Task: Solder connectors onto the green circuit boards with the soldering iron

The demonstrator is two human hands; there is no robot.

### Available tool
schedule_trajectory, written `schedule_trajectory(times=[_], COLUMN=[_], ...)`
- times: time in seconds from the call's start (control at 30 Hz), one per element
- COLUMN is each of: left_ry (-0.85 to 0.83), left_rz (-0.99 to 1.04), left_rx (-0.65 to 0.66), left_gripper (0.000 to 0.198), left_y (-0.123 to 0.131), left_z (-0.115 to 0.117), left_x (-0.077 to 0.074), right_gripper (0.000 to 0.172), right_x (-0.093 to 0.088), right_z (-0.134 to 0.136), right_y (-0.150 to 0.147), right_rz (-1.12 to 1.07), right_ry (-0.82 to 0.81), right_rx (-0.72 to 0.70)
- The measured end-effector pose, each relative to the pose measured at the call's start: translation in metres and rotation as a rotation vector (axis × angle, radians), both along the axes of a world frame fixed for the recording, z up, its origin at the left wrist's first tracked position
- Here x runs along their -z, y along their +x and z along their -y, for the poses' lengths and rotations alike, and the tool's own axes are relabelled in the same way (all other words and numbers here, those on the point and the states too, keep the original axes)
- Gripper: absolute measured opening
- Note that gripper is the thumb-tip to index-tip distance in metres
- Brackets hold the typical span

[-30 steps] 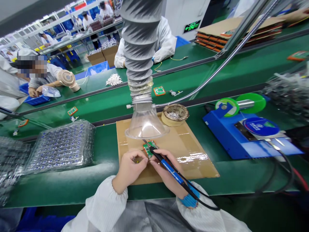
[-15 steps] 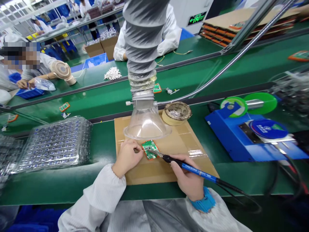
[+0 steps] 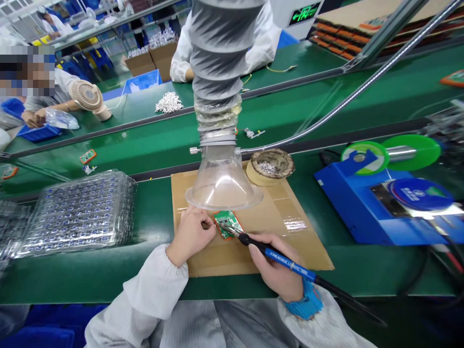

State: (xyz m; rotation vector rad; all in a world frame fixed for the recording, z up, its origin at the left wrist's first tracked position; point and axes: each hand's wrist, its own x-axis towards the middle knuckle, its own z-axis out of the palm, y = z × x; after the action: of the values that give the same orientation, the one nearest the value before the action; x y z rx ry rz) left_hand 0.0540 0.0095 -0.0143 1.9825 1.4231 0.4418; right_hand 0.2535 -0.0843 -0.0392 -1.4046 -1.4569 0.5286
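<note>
A small green circuit board [image 3: 229, 218] with an orange edge lies on the cardboard sheet [image 3: 261, 256], just below the clear fume hood [image 3: 224, 186]. My left hand [image 3: 192, 234] is at the board's left edge, thumb and forefinger pinched together; whatever is between them is hidden. In my right hand [image 3: 279, 266] is a blue and black soldering iron [image 3: 290, 263], gripped like a pen. Its metal tip points left and down onto the board's lower left part. A blue band circles my right wrist.
Behind the hood stands a round tub of solder scraps [image 3: 270, 166]. A blue solder feeder [image 3: 384, 193] with a green reel is on the right. Stacked clear trays [image 3: 76, 212] are at left. A grey hose [image 3: 221, 58] hangs overhead. Co-workers sit across the conveyor [image 3: 152, 140].
My right hand and the soldering iron have shifted slightly left, the tip staying at the board. The left hand keeps its pinch. Boards on the conveyor have moved left, and the view has shifted a little.
</note>
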Motion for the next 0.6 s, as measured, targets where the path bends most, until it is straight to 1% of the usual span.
schedule_trajectory(times=[0.2,0.6], left_ry=[-0.003,-0.025], left_rz=[0.005,0.023], left_rx=[-0.004,-0.010], left_gripper=[0.022,0.021], left_y=[-0.0005,-0.0002], left_z=[0.0007,-0.0006], left_x=[0.0003,0.0006], right_gripper=[0.004,0.005], right_x=[-0.0023,0.0004], right_z=[-0.0014,-0.0015], right_y=[-0.0016,-0.0014], right_rz=[0.047,0.031], right_ry=[0.030,0.021], right_rx=[0.002,-0.002])
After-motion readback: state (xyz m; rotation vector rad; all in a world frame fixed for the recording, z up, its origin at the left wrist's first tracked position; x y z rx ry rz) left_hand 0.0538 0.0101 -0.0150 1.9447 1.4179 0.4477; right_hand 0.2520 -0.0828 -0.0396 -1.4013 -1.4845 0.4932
